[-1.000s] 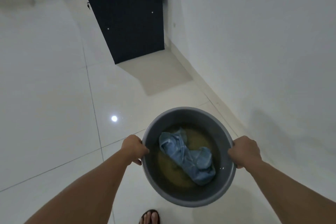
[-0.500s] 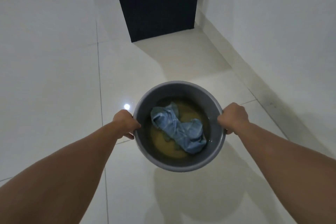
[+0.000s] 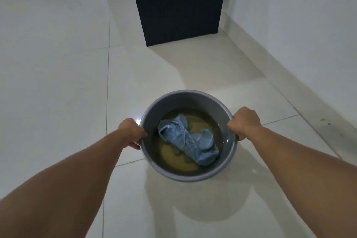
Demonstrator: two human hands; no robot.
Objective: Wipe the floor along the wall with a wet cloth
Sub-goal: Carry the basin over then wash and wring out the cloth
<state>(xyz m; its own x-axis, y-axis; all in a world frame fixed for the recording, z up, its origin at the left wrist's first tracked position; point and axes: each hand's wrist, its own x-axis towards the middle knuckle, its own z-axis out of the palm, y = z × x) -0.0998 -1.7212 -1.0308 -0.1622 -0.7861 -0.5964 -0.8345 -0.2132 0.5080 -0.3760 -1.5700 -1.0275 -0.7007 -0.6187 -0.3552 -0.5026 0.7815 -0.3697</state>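
Observation:
A grey plastic basin (image 3: 185,100) hangs just above the white tiled floor (image 3: 58,83), its shadow on the tiles below it. My left hand (image 3: 131,131) grips the rim on the left and my right hand (image 3: 244,121) grips the rim on the right. Inside, a crumpled light blue cloth (image 3: 188,139) lies soaked in murky yellowish water. The white wall (image 3: 309,25) runs along the right, with its skirting (image 3: 280,67) meeting the floor.
A tall dark cabinet (image 3: 179,4) stands against the wall straight ahead. Open tiled floor spreads to the left and between the basin and the cabinet. A few dark specks (image 3: 322,120) lie on the floor near the skirting at the right.
I have walked forward with the basin towards the dark cabinet. The basin has sunk closer to the floor, and both hands keep their grip on the rim.

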